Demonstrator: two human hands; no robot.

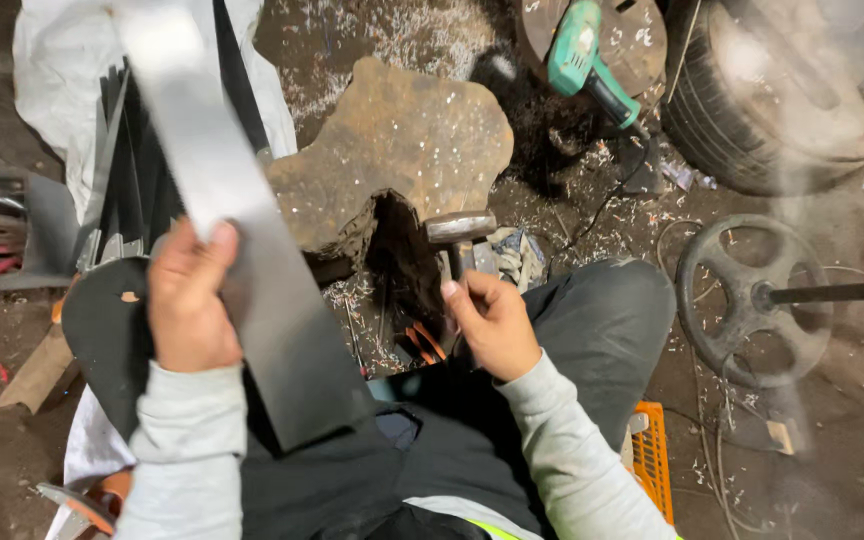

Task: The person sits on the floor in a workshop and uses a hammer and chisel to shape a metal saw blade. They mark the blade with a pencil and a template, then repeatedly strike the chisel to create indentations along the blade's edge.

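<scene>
Dirty floor (852,420) strewn with metal shavings (392,30).

The floor (572,215) is crowded. A metal strip (222,200) slants across the left side from the lap to the top edge, blocking sideways passage there. A flat stone (397,145) fills the middle, with a dark hollow (397,260) under its near edge. A tyre (752,100) and a grinder (587,55) close the upper right; a wheel (747,300) on its rod bars the right. Bare floor between stone and tyre stays open.
</scene>
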